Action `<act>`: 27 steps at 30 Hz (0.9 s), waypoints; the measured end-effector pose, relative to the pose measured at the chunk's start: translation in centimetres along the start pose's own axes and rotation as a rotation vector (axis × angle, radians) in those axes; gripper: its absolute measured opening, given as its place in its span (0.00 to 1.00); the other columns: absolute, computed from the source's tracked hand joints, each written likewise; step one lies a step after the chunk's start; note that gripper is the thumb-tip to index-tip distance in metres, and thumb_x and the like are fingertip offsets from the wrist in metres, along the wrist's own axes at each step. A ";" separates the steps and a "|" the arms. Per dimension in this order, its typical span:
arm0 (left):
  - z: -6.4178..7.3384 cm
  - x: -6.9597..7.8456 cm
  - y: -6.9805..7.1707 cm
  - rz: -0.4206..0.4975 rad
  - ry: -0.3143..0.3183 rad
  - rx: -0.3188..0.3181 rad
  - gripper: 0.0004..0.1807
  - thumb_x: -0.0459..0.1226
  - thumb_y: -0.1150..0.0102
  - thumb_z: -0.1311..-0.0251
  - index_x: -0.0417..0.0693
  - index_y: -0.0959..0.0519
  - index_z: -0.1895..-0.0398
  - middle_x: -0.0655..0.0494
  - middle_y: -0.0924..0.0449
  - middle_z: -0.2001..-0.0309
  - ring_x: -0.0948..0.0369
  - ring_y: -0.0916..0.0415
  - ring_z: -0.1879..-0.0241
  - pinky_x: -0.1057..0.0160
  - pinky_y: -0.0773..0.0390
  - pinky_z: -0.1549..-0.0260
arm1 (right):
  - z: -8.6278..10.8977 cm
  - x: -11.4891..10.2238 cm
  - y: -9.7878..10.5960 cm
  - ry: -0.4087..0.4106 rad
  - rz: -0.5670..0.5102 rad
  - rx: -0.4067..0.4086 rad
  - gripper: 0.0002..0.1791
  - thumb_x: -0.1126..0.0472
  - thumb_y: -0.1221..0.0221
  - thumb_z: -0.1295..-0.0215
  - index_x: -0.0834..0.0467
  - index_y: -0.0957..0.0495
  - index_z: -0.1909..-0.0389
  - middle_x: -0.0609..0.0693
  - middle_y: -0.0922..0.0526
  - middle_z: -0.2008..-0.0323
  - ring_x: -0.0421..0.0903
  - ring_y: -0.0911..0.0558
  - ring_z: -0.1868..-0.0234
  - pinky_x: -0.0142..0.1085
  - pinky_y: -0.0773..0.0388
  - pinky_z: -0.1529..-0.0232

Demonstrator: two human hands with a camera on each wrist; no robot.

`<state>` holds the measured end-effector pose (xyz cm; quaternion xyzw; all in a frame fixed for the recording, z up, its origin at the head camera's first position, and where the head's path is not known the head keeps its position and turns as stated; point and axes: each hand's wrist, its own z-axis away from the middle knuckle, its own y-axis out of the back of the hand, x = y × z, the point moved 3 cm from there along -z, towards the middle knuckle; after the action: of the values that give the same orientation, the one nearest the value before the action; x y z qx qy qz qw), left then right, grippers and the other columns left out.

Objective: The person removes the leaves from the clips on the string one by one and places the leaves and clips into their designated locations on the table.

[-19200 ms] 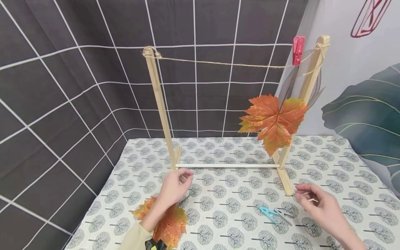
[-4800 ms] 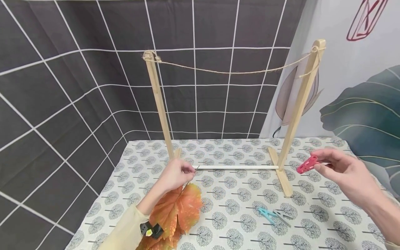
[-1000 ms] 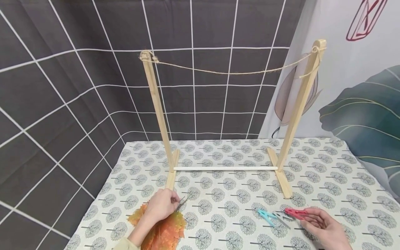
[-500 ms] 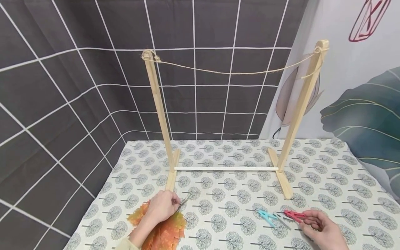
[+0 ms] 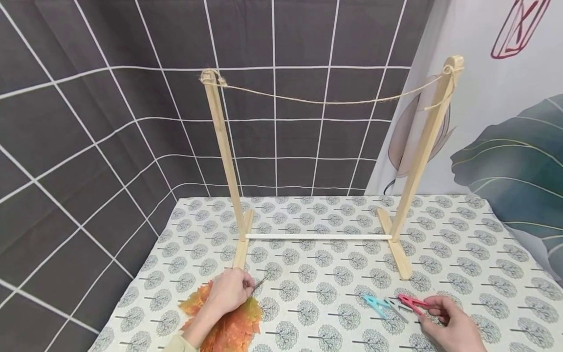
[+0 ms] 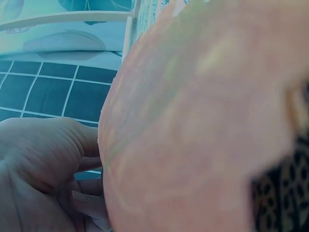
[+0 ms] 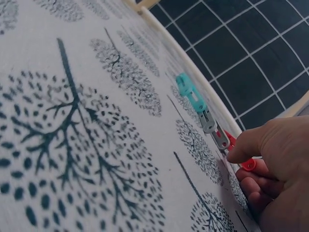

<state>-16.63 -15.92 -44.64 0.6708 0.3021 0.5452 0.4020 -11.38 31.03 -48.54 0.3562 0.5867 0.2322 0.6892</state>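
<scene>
Orange artificial maple leaves [image 5: 235, 327] lie on the cloth at the front left, overlapping one another. My left hand [image 5: 230, 291] is over them and pinches their thin dark stems [image 5: 260, 283] between thumb and fingers. In the left wrist view a leaf [image 6: 193, 135] fills most of the picture beside the left hand [image 6: 43, 164]. At the front right, my right hand [image 5: 453, 322] pinches the end of a red clothespin [image 5: 411, 302] low at the cloth. Beside it lie a grey clothespin [image 5: 397, 309] and a light-blue clothespin [image 5: 375, 305], close together.
Behind the hands stands a wooden frame with a left post [image 5: 224, 156], a right post [image 5: 424, 156] and a white bottom rod [image 5: 318, 237]. A bare twine line [image 5: 325, 102] sags between the post tops. Dark gridded cloth [image 5: 299, 142] hangs behind.
The red clothespin has left the twine and come down beside the other clothespins. The leaf by the right post is gone from there; leaves lie stacked under my left hand. Lately little moved.
</scene>
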 end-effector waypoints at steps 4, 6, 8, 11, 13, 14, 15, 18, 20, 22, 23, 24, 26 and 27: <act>0.0 0.0 -0.1 -0.013 0.002 0.001 0.08 0.29 0.30 0.53 0.53 0.14 0.77 0.66 0.27 0.83 0.67 0.35 0.86 0.66 0.33 0.87 | 0.1 -0.1 -0.1 0.028 0.025 0.021 0.26 0.60 0.27 0.51 0.66 0.23 0.53 0.51 0.17 0.64 0.42 0.24 0.65 0.30 0.28 0.67; 0.1 0.0 -0.1 -0.015 0.003 0.000 0.08 0.29 0.30 0.53 0.53 0.14 0.77 0.66 0.27 0.83 0.67 0.35 0.86 0.66 0.33 0.87 | 0.1 -0.1 -0.1 0.033 0.040 0.018 0.25 0.60 0.27 0.51 0.66 0.23 0.53 0.51 0.18 0.64 0.42 0.24 0.65 0.31 0.28 0.67; 0.1 0.0 -0.1 -0.018 0.004 -0.001 0.08 0.29 0.30 0.53 0.53 0.14 0.77 0.67 0.28 0.84 0.67 0.35 0.86 0.66 0.33 0.87 | 0.0 0.0 -0.1 0.032 0.054 0.007 0.25 0.59 0.27 0.51 0.66 0.23 0.54 0.51 0.18 0.64 0.43 0.24 0.66 0.32 0.28 0.67; 0.1 0.0 0.0 -0.022 -0.002 0.002 0.08 0.29 0.31 0.53 0.54 0.14 0.78 0.67 0.28 0.84 0.67 0.36 0.86 0.66 0.33 0.87 | -0.1 0.0 -0.1 0.028 0.074 -0.006 0.25 0.58 0.27 0.51 0.65 0.23 0.54 0.51 0.19 0.64 0.44 0.25 0.65 0.34 0.28 0.67; 0.1 0.0 0.0 -0.021 -0.007 0.004 0.08 0.29 0.31 0.53 0.54 0.14 0.78 0.67 0.28 0.84 0.67 0.36 0.86 0.66 0.33 0.87 | -0.2 0.0 -0.1 0.023 0.070 -0.024 0.25 0.58 0.27 0.51 0.66 0.23 0.55 0.52 0.20 0.64 0.45 0.25 0.65 0.36 0.29 0.66; 0.1 0.0 0.0 -0.019 -0.008 0.005 0.08 0.29 0.31 0.53 0.54 0.14 0.78 0.67 0.28 0.84 0.67 0.36 0.86 0.66 0.33 0.87 | -0.2 0.0 -0.1 0.024 0.077 -0.026 0.25 0.58 0.27 0.51 0.66 0.23 0.55 0.51 0.20 0.65 0.45 0.25 0.66 0.36 0.29 0.66; 0.1 0.0 -0.1 -0.020 -0.009 0.006 0.09 0.29 0.31 0.53 0.54 0.14 0.78 0.68 0.28 0.84 0.67 0.36 0.86 0.66 0.34 0.87 | -0.2 -0.1 -0.1 0.022 0.083 -0.025 0.25 0.58 0.27 0.51 0.66 0.23 0.55 0.51 0.20 0.65 0.45 0.25 0.66 0.36 0.29 0.67; 0.1 0.0 -0.1 -0.018 -0.010 0.007 0.09 0.28 0.31 0.53 0.54 0.14 0.78 0.68 0.28 0.84 0.67 0.36 0.86 0.66 0.34 0.87 | -0.4 -0.3 0.0 0.015 0.080 -0.046 0.25 0.58 0.28 0.51 0.67 0.24 0.55 0.52 0.20 0.64 0.47 0.25 0.65 0.38 0.29 0.65; 0.1 0.0 -0.2 -0.016 -0.008 0.006 0.09 0.28 0.31 0.53 0.54 0.14 0.78 0.68 0.28 0.84 0.67 0.36 0.86 0.66 0.34 0.87 | -0.4 -0.4 0.0 0.011 0.088 -0.048 0.25 0.59 0.28 0.50 0.68 0.24 0.55 0.52 0.21 0.64 0.47 0.25 0.65 0.38 0.29 0.65; 0.1 0.0 -0.2 -0.013 -0.008 0.005 0.08 0.28 0.31 0.53 0.53 0.14 0.78 0.68 0.29 0.85 0.67 0.36 0.86 0.66 0.34 0.88 | -0.4 -0.5 0.0 0.005 0.085 -0.061 0.26 0.59 0.28 0.50 0.68 0.24 0.54 0.53 0.21 0.64 0.48 0.25 0.64 0.40 0.28 0.65; 0.1 -0.1 -0.2 -0.011 -0.007 0.005 0.08 0.28 0.31 0.53 0.53 0.14 0.78 0.68 0.29 0.85 0.67 0.36 0.86 0.66 0.34 0.88 | -0.4 -0.5 0.0 0.005 0.087 -0.062 0.26 0.59 0.28 0.50 0.69 0.24 0.54 0.53 0.21 0.64 0.48 0.25 0.64 0.40 0.28 0.65; 0.1 -0.1 -0.2 -0.010 -0.008 0.005 0.08 0.28 0.32 0.53 0.53 0.14 0.78 0.68 0.29 0.85 0.67 0.36 0.86 0.66 0.34 0.88 | -0.4 -0.4 -0.1 0.005 0.087 -0.064 0.26 0.59 0.28 0.50 0.69 0.25 0.54 0.53 0.21 0.64 0.48 0.25 0.64 0.40 0.28 0.65; 0.1 -0.1 -0.2 -0.010 -0.012 0.007 0.08 0.28 0.32 0.53 0.53 0.14 0.78 0.68 0.29 0.85 0.68 0.37 0.86 0.66 0.35 0.88 | -0.4 -0.4 -0.1 0.009 0.091 -0.066 0.26 0.59 0.28 0.49 0.69 0.25 0.54 0.53 0.21 0.64 0.48 0.25 0.64 0.40 0.28 0.65; 0.1 -0.1 -0.2 -0.010 -0.014 0.007 0.08 0.28 0.32 0.52 0.53 0.14 0.78 0.68 0.29 0.85 0.68 0.37 0.86 0.66 0.35 0.88 | -0.4 -0.4 -0.1 0.012 0.093 -0.066 0.26 0.58 0.28 0.49 0.69 0.25 0.54 0.53 0.21 0.63 0.48 0.25 0.64 0.40 0.28 0.65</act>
<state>-16.55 -15.92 -44.90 0.6747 0.3045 0.5372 0.4043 -11.89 30.77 -48.37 0.3587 0.5656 0.2854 0.6855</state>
